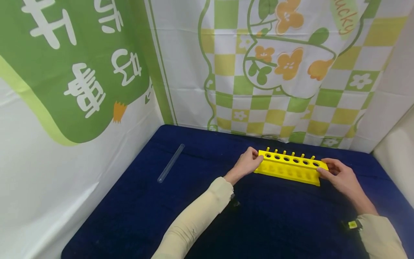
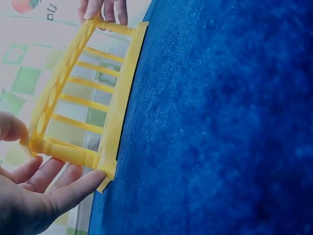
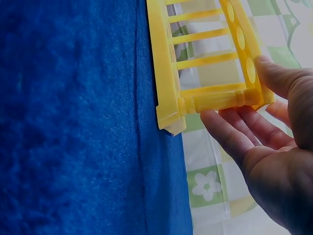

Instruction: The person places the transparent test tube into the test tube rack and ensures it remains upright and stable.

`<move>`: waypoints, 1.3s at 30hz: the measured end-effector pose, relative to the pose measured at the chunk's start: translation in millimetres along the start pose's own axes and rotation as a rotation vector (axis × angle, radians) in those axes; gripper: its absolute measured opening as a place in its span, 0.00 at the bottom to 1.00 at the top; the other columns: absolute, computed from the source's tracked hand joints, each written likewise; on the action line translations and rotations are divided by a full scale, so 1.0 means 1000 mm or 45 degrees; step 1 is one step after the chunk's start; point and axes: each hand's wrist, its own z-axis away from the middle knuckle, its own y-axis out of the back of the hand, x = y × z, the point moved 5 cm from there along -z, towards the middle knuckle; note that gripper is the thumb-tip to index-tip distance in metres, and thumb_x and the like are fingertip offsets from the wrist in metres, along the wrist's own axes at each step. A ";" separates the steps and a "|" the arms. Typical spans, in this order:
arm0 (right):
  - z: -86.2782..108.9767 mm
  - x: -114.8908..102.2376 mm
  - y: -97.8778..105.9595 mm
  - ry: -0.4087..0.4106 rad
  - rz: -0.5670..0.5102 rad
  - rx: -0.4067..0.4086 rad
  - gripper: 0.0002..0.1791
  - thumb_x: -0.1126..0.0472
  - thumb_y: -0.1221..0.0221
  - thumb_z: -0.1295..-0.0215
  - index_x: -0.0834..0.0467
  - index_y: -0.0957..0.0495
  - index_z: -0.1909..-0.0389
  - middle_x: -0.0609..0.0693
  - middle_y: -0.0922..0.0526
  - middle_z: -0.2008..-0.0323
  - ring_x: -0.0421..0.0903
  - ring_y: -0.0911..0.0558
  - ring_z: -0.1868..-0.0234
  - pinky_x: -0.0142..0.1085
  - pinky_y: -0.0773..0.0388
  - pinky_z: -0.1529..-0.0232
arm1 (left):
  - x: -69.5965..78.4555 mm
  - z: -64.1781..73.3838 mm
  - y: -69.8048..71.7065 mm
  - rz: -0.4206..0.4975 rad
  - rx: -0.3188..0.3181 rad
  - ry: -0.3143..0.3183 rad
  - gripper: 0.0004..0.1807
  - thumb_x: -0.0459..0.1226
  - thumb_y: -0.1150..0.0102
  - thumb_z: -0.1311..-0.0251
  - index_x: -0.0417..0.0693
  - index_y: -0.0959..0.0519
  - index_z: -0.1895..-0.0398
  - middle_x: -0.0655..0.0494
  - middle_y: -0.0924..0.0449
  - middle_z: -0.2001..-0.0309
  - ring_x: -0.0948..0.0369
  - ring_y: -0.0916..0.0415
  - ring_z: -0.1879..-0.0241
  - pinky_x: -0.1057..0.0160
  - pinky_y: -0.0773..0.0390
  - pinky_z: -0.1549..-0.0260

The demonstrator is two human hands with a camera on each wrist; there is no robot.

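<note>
A yellow test tube rack (image 1: 291,173) stands upright on the dark blue cloth, with a row of round holes along its top and short pegs behind them. At its left end my left hand (image 1: 246,164) holds the top corner between thumb and fingers. My right hand (image 1: 345,180) grips the opposite end, thumb on the top edge. Both wrist views show fingers around the end posts, and the rack's base (image 2: 122,107) close along the cloth. No tube stands in the holes.
A clear glass test tube (image 1: 171,163) lies on the blue cloth (image 1: 136,208) to the left of the rack. Behind the table hangs a checkered, flowered curtain (image 1: 223,64); a green and white one (image 1: 64,118) hangs on the left.
</note>
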 end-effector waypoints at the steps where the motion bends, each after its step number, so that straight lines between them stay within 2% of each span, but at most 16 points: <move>1: 0.000 -0.001 0.000 0.001 0.000 0.001 0.39 0.39 0.44 0.33 0.67 0.34 0.35 0.66 0.24 0.48 0.44 0.20 0.59 0.21 0.24 0.69 | 0.000 0.000 0.000 -0.002 0.002 -0.001 0.14 0.52 0.49 0.32 0.56 0.31 0.51 0.57 0.24 0.55 0.63 0.24 0.65 0.65 0.22 0.65; 7: 0.000 -0.003 -0.002 0.000 0.011 0.005 0.39 0.39 0.45 0.32 0.67 0.34 0.35 0.67 0.24 0.48 0.59 0.21 0.53 0.21 0.26 0.69 | 0.000 0.001 0.003 0.001 0.011 0.009 0.14 0.52 0.48 0.32 0.56 0.31 0.51 0.56 0.23 0.53 0.63 0.24 0.63 0.65 0.22 0.64; 11: 0.000 -0.004 -0.002 0.002 0.020 0.006 0.39 0.38 0.45 0.32 0.66 0.34 0.35 0.67 0.24 0.48 0.62 0.21 0.51 0.23 0.26 0.68 | 0.000 0.002 0.005 0.009 0.012 0.011 0.14 0.52 0.48 0.32 0.56 0.31 0.51 0.56 0.23 0.52 0.63 0.24 0.63 0.64 0.22 0.64; 16: 0.000 -0.005 -0.004 -0.002 0.029 0.008 0.40 0.37 0.46 0.32 0.66 0.34 0.35 0.68 0.24 0.47 0.63 0.21 0.49 0.30 0.22 0.66 | -0.002 0.003 0.006 0.000 -0.002 0.009 0.15 0.52 0.49 0.32 0.56 0.31 0.51 0.56 0.23 0.54 0.62 0.24 0.65 0.64 0.22 0.65; 21: 0.000 -0.007 -0.006 -0.003 0.035 0.015 0.39 0.38 0.45 0.32 0.66 0.34 0.35 0.68 0.24 0.47 0.63 0.21 0.50 0.30 0.23 0.66 | -0.003 0.005 0.008 0.001 -0.005 0.000 0.15 0.53 0.50 0.32 0.57 0.31 0.51 0.56 0.24 0.54 0.62 0.24 0.64 0.64 0.22 0.64; 27: 0.002 -0.010 -0.009 0.003 0.041 0.014 0.38 0.39 0.44 0.32 0.66 0.34 0.35 0.68 0.24 0.47 0.64 0.21 0.50 0.40 0.21 0.62 | -0.006 0.007 0.011 0.004 -0.003 -0.018 0.15 0.53 0.51 0.31 0.56 0.31 0.50 0.56 0.24 0.54 0.62 0.24 0.64 0.64 0.22 0.64; 33: 0.000 -0.013 -0.010 0.021 0.038 0.009 0.38 0.39 0.44 0.32 0.65 0.33 0.35 0.68 0.24 0.47 0.63 0.21 0.50 0.38 0.21 0.62 | -0.006 0.009 0.015 0.010 0.003 -0.022 0.15 0.52 0.50 0.31 0.55 0.31 0.50 0.55 0.24 0.53 0.62 0.24 0.64 0.64 0.22 0.64; 39: -0.001 -0.014 -0.013 0.014 0.035 0.011 0.38 0.39 0.44 0.32 0.65 0.33 0.35 0.68 0.24 0.47 0.63 0.22 0.50 0.46 0.21 0.58 | -0.005 0.011 0.020 -0.013 -0.001 -0.037 0.16 0.52 0.51 0.31 0.54 0.31 0.49 0.55 0.24 0.53 0.61 0.24 0.64 0.64 0.22 0.63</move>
